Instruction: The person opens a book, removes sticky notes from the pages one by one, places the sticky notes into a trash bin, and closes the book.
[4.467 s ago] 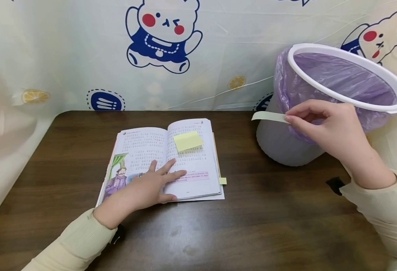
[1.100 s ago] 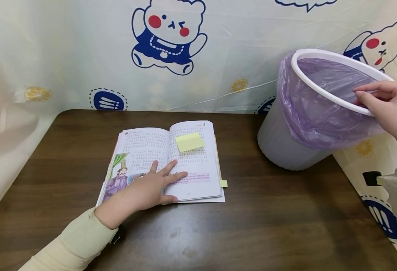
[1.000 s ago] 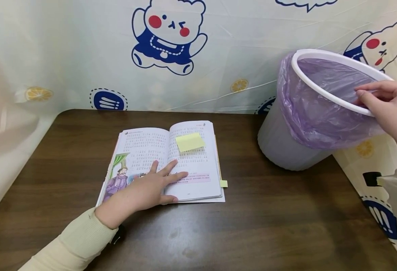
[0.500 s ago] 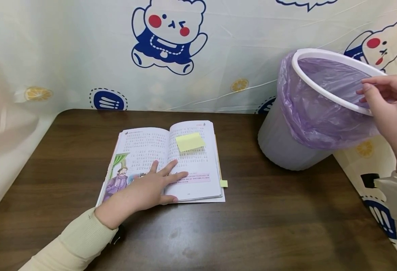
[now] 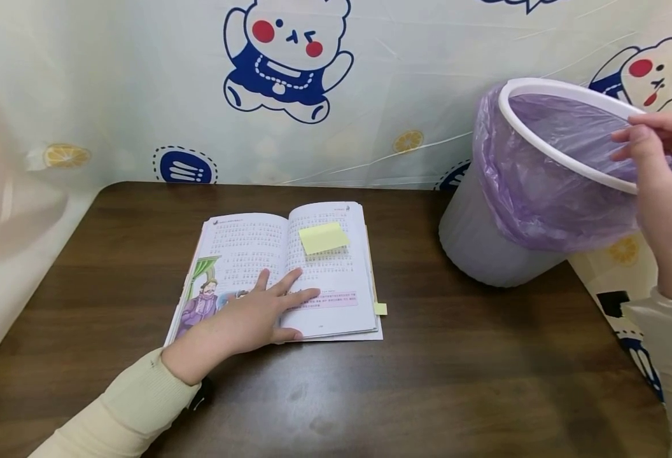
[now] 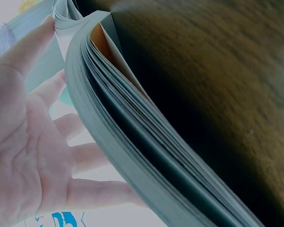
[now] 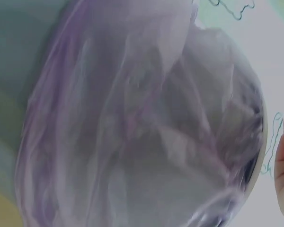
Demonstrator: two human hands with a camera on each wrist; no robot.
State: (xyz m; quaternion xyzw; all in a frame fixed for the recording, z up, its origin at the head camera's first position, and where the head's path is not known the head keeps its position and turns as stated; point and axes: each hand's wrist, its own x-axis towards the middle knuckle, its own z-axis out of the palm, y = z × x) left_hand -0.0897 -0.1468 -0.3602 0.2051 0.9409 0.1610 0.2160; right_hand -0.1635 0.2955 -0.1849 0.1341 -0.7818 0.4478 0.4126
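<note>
My left hand (image 5: 244, 318) lies with fingers spread across an open book (image 5: 329, 323) on the table. A yellow sticky note (image 5: 323, 238) is on its right page, and a small yellow tab (image 5: 380, 309) sticks out from its right edge. In the left wrist view the hand (image 6: 33, 146) rests on the pages, whose edges face the camera. My right hand (image 5: 671, 191) is at the right rim of a trash bin (image 5: 479, 235) lined with a purple bag (image 5: 513, 210). Its fingers are loosely bent, and nothing shows between them. The right wrist view has only part of that hand at its right edge.
The bin's white rim (image 5: 565, 156) stands high at the table's back right, near a printed curtain (image 5: 393, 63). The brown wooden table (image 5: 427, 381) extends around the book and in front of the bin.
Earlier my right hand pinched a pale paper strip left of the bin; it then moved right to the rim. The strip is out of sight now and its fingers have loosened. My left hand stayed put.
</note>
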